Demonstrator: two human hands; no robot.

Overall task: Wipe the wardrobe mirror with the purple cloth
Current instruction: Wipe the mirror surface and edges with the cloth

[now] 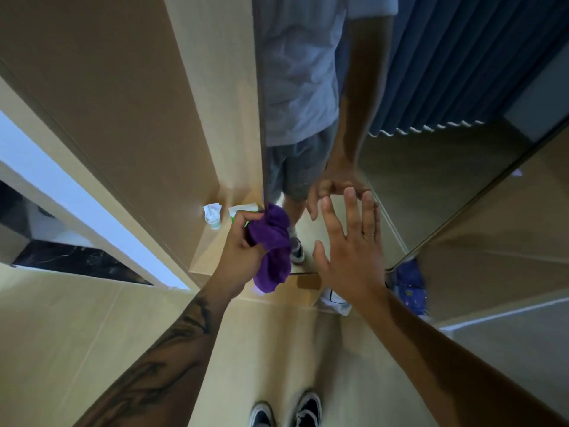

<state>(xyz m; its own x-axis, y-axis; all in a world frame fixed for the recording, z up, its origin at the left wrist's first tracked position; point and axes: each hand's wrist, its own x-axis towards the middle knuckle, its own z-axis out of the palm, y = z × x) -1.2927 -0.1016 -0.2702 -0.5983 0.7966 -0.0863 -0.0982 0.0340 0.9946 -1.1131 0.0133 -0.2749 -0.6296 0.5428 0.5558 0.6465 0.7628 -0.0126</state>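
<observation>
- we take the wardrobe mirror (pixel 415 180) as our landmark: a tall glass panel with a dark left edge running down to just above the cloth.
- well left of the mirror we see pale wooden wardrobe panels (pixel 129 103), and further left a bright white strip (pixel 77 195) slanting down.
- just left of the mirror's lower edge a white crumpled packet (pixel 213 214) sits on a wooden ledge, with something green (pixel 243 211) beside it, partly hidden behind our hand.
- our left hand (pixel 243 245), on a tattooed forearm, is clenched around the purple cloth (pixel 272 248), fingers curled tight into its upper folds.
- the purple cloth is bunched at the mirror's lower left corner, its top against the mirror's left edge and its loose end hanging below the fist.
- in the mirror above the cloth we see a reflected pale shirt and grey shorts.
- our right hand (pixel 351 245) is released, fingers straight and spread, fingertips at the glass low in the mirror and meeting their reflection; a ring shows on one finger.
- in the mirror's upper right, a reflected blue pleated curtain (pixel 462 63).
- just right of the mirror's bottom corner, a blue patterned item (pixel 409 285) we cannot identify.
- below the mirror, on the floor, our two dark shoes (pixel 286 411) with white laces.
</observation>
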